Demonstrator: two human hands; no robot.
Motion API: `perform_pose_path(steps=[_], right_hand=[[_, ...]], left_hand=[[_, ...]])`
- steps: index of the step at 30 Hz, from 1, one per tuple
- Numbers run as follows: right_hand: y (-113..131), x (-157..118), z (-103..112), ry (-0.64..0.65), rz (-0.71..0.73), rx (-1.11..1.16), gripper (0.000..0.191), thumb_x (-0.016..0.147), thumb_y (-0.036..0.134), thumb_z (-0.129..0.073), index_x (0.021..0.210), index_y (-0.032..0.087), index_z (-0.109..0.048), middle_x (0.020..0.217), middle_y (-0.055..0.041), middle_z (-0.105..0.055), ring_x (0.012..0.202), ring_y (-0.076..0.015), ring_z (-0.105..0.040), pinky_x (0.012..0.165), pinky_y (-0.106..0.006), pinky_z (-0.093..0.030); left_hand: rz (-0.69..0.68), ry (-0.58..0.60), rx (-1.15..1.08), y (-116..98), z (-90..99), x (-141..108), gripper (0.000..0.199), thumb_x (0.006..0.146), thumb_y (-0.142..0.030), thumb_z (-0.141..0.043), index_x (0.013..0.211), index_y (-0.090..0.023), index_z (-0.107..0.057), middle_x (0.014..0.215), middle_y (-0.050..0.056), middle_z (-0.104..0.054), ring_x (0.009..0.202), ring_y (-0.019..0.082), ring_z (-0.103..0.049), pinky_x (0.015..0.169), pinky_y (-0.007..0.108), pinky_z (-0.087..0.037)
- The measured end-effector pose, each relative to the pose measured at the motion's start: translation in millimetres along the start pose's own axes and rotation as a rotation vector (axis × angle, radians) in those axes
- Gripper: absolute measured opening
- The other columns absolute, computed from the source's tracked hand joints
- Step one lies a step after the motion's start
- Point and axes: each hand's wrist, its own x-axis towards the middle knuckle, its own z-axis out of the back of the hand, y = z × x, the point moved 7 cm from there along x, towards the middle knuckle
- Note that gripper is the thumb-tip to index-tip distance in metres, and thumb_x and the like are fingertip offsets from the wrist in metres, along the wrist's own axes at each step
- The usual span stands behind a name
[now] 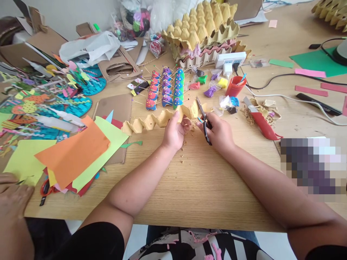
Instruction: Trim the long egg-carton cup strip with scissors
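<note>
A strip cut from a yellow egg carton (149, 122) lies across my left hand (175, 130), which grips it near its right end with the thumb on top. In my right hand (218, 131) are black-handled scissors (205, 121), their blades pointing up beside the strip's right end. Whether the blades touch the cardboard I cannot tell. Small yellow cardboard scraps (184, 143) lie on the table below my hands. Just beyond the strip stand three painted caterpillars, one red and blue (153, 90), one purple (167, 86) and one blue and green (179, 87).
Stacked egg trays (200, 29) stand at the back. To the right are a red cup (235, 86), a red-handled knife (262, 122), cables and a power strip (230, 59). Coloured sheets (76, 155) lie left, near another person's hand (16, 196).
</note>
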Motion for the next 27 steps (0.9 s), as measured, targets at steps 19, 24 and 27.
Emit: perform_pose_path(steps=[19, 24, 27], right_hand=[[-1, 2, -5, 0.064, -0.007, 0.110, 0.048, 0.097, 0.070, -0.055, 0.088, 0.024, -0.064, 0.073, -0.0012, -0.061, 0.067, -0.0174, -0.053, 0.065, -0.031, -0.040], [-5, 3, -6, 0.064, -0.013, 0.157, 0.048, 0.097, 0.070, -0.055, 0.088, 0.024, -0.063, 0.072, -0.0002, -0.059, 0.066, -0.0167, -0.050, 0.064, -0.031, -0.038], [-8, 3, -9, 0.068, -0.016, 0.185, 0.048, 0.096, 0.070, -0.056, 0.090, 0.023, -0.062, 0.072, 0.0005, -0.057, 0.065, -0.0162, -0.049, 0.063, -0.031, -0.037]], left_hand=[[-0.166, -0.133, 0.131, -8, 9.7, 2, 0.044, 0.083, -0.062, -0.078, 0.104, -0.024, -0.072, 0.099, 0.003, -0.072, 0.081, 0.014, -0.065, 0.059, 0.023, -0.041], [-0.150, -0.164, 0.083, -10, 13.0, 3, 0.034, 0.088, -0.056, -0.072, 0.100, -0.025, -0.073, 0.098, 0.003, -0.074, 0.080, 0.013, -0.064, 0.060, 0.021, -0.042], [-0.117, -0.159, 0.055, -9, 14.4, 5, 0.031, 0.088, -0.055, -0.071, 0.095, -0.024, -0.073, 0.084, 0.002, -0.070, 0.068, 0.011, -0.059, 0.057, 0.021, -0.041]])
